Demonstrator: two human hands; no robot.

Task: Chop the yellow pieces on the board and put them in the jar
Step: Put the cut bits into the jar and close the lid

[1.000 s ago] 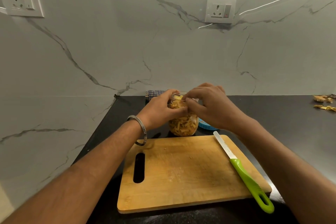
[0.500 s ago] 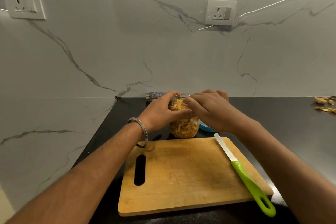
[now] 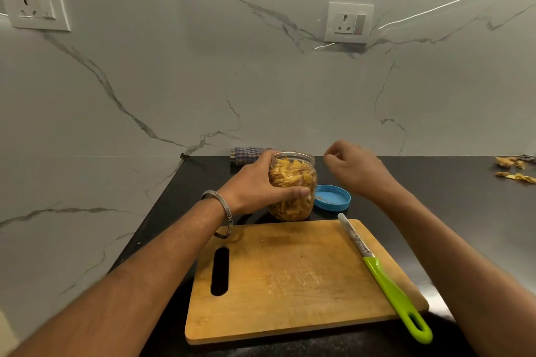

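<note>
A clear jar (image 3: 301, 171) packed with yellow chopped pieces stands upright on the black counter just behind the wooden cutting board (image 3: 290, 278). My left hand (image 3: 255, 182) wraps around the jar's left side, thumb across its front. My right hand (image 3: 352, 166) hovers to the right of the jar's mouth, fingers curled loosely with nothing visible in them. The board's surface is bare of pieces. A green-handled knife (image 3: 385, 284) lies along the board's right edge, blade pointing away from me.
A blue lid (image 3: 332, 197) lies upside down right of the jar. A checked cloth (image 3: 246, 153) sits behind the jar at the wall. Yellow scraps (image 3: 513, 169) lie on the counter (image 3: 449, 197) at the far right. The marble wall carries two sockets.
My right hand has lifted off the jar's mouth and moved right, uncovering the blue lid. My left hand stays on the jar.
</note>
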